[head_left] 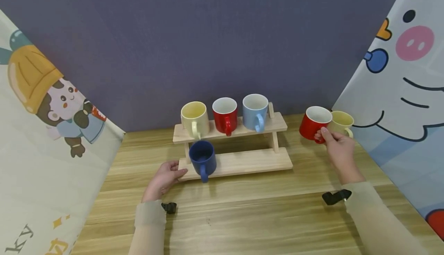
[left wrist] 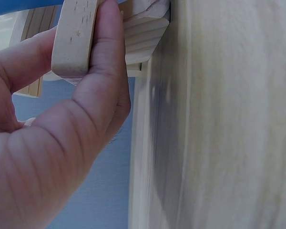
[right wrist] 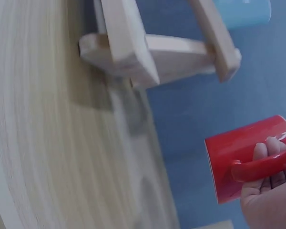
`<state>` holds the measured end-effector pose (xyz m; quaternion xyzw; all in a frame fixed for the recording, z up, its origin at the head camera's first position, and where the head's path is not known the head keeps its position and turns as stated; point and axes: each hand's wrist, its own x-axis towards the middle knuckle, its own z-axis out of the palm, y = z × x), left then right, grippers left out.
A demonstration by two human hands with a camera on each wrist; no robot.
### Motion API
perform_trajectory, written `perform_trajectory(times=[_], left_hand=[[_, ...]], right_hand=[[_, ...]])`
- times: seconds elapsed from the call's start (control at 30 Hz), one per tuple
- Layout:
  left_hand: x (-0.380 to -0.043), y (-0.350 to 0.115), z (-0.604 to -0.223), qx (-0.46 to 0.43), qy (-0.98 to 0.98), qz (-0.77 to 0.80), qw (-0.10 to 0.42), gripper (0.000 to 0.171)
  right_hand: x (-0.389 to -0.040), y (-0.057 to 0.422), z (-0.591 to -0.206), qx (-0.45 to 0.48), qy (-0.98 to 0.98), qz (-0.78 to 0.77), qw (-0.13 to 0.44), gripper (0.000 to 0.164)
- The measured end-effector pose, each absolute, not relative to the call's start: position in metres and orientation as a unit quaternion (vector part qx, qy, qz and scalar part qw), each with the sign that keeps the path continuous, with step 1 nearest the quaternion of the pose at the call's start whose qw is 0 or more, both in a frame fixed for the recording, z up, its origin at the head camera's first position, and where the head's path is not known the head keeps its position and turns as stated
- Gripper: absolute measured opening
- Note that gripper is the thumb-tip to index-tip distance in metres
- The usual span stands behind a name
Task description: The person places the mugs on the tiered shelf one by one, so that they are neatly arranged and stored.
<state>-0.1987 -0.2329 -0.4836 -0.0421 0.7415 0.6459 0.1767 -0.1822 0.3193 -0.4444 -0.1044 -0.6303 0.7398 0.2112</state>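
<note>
My right hand [head_left: 340,147] grips a red mug [head_left: 310,125] with a white inside by its handle, to the right of a two-tier wooden rack [head_left: 239,164]. In the right wrist view, the fingers pass through the handle and the mug hangs above the table. My left hand [head_left: 166,176] pinches the left end of the rack's lower board, the thumb on one face and the fingers on the other. Close to that thumb, a dark blue mug [head_left: 203,160] stands on the lower board. The upper board holds a yellow mug [head_left: 195,120], another red mug [head_left: 225,117] and a light blue mug [head_left: 254,113].
Behind the held red mug, a second yellow mug [head_left: 341,122] stands at the right, partly hidden by it. The wood-grain table [head_left: 243,216] meets a dark blue backdrop [head_left: 222,46]. Printed cartoon panels [head_left: 392,104] flank both sides.
</note>
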Motion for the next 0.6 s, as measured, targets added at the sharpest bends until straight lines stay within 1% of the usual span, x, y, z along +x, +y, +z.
perform_trajectory(times=[0.3, 0.5, 0.6], left_hand=[[-0.199, -0.234, -0.487, -0.036, 0.742, 0.645, 0.18, 0.074], [-0.199, -0.233, -0.486, -0.039, 0.74, 0.649, 0.173, 0.071], [-0.199, -0.233, -0.486, -0.042, 0.74, 0.649, 0.173, 0.07]], right_hand=[[-0.159, 0.296, -0.433, -0.09, -0.656, 0.713, 0.23, 0.034], [-0.143, 0.277, -0.425, -0.098, -0.688, 0.672, 0.255, 0.036], [-0.136, 0.268, -0.422, -0.092, -0.682, 0.674, 0.27, 0.033]])
